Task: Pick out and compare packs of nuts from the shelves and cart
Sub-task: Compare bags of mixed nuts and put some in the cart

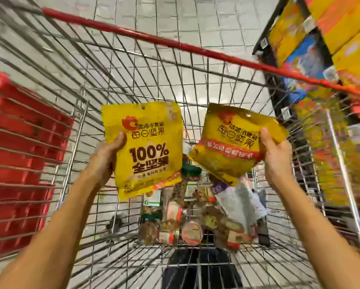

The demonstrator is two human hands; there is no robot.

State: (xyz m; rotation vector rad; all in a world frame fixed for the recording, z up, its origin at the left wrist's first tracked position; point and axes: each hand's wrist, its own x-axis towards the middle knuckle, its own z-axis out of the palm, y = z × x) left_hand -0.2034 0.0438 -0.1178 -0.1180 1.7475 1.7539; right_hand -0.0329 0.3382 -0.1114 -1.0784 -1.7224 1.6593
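Floor: pale square tiles (154,9), seen in the upper frame and through the wire mesh. View is motion-blurred toward the edges.

Container: wire cart (79,132) fills most of the frame; its red rim bar (174,43) runs from upper left down to the right edge.
Contents, lower centre of the cart: a heap of nut jars and packs (187,222), among them a jar with a green lid (190,172) and a white printed pack (239,203) leaning on the right of the heap. Labels there are too blurred to read.

Task items: two yellow nut packs, both held up above the heap, apart from each other.
- Left pack (145,151): centre-left, near upright, front reads "100%". The left grip (106,157) is clamped on its left edge, thumb over the front.
- Right pack (231,142): centre-right, tilted clockwise, with a red band across the front. The right grip (277,159) is clamped on its right edge, thumb on the front.
The packs hide the upper part of the heap.

Surroundings: red crates (22,142) stacked outside the cart at left. Shelves (341,28) with yellow and blue boxes at upper right. Dark trousers (195,268) show through the cart base at the bottom centre.
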